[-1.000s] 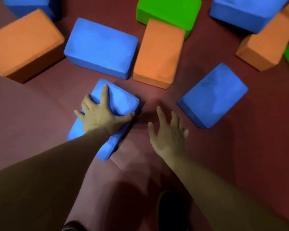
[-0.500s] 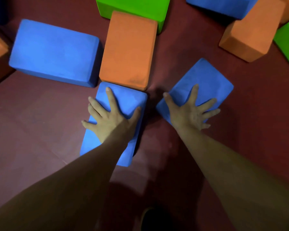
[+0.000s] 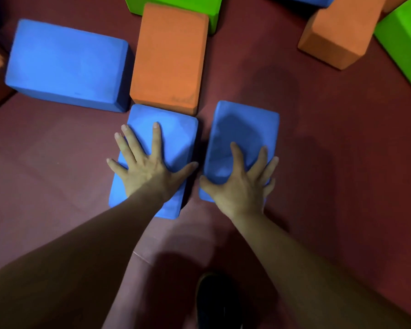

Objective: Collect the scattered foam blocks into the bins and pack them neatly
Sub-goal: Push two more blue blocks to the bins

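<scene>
Two blue foam blocks lie side by side on the dark red floor mat [image 3: 342, 162]. My left hand [image 3: 147, 167] presses flat on the left blue block [image 3: 166, 134], fingers spread and straight, thumb at its right edge. My right hand [image 3: 240, 186] spans the near end of the right blue block [image 3: 242, 124]. Its thumb hooks the block's left edge and its outer fingers curl over the right edge. A narrow gap separates the two blocks. No bin is in view.
Just beyond lie a large blue block [image 3: 67, 67] and an orange block [image 3: 169, 58] that touches the left blue block's far end. Further back are a green block [image 3: 176, 5], an orange block [image 3: 342, 34] and a green block [image 3: 403, 39]. My dark shoe [image 3: 216, 302] is below.
My right hand reached the right blue block, then turned it from diagonal to nearly parallel with the left block and drew it closer. My left hand stayed pressed on its block.
</scene>
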`<state>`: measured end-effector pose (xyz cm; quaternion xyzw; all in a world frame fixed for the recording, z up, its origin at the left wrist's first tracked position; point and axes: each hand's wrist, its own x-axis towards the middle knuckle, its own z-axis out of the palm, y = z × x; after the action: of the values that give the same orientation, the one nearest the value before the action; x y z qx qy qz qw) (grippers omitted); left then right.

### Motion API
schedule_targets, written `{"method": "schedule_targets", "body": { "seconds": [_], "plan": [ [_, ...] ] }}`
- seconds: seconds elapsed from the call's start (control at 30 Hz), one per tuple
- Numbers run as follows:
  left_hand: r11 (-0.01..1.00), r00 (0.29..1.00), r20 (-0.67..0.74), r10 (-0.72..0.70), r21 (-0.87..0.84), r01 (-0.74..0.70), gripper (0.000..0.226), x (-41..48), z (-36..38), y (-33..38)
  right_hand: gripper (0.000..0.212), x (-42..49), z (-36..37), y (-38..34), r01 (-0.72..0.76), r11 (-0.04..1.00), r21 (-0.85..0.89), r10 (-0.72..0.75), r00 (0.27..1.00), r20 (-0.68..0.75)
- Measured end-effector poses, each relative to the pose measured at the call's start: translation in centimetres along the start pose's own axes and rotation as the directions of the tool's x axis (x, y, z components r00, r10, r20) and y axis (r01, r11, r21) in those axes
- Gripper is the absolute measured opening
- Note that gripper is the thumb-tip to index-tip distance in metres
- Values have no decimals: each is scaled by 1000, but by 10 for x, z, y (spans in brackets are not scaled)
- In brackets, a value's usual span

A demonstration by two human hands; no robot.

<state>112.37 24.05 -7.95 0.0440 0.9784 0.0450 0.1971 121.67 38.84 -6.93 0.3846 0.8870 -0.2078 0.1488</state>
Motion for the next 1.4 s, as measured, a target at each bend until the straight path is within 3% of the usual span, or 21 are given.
{"method": "schedule_targets", "body": {
  "seconds": [0.23, 0.4, 0.53, 0.83, 1.03, 1.2, 1.4],
  "plan": [
    [999, 999, 8, -52, -12, 52, 120, -2, 0, 3, 117, 13, -2, -8, -110, 993, 30, 110, 994, 21],
    [986, 996, 3, -84, -142, 83, 115, -14, -17, 10, 119, -3, -22, 7, -134, 990, 41, 132, 990, 55],
    [982, 996, 60, -62, -176, 72, 115, -52, -44, 27, 115, -46, -56, 37, -255, 954, 158, 248, 967, 59],
    [950, 957, 54, 285, -147, -275, 112, -170, -145, 85, 111, -183, -151, 99, -402, 809, 429, 455, 890, -23],
    [852, 854, 16, 520, -87, -516, 113, -266, -189, 170, 110, -262, -220, 162, -442, 698, 564, 597, 793, -119],
    [771, 770, 41, 637, -44, -635, 113, -385, -171, 251, 109, -335, -254, 263, -505, 600, 620, 731, 662, -168],
    [684, 678, 97, 729, -48, -728, 114, -561, -94, 332, 113, -451, -266, 433, -587, 512, 627, 828, 532, -178]
  ]
}}
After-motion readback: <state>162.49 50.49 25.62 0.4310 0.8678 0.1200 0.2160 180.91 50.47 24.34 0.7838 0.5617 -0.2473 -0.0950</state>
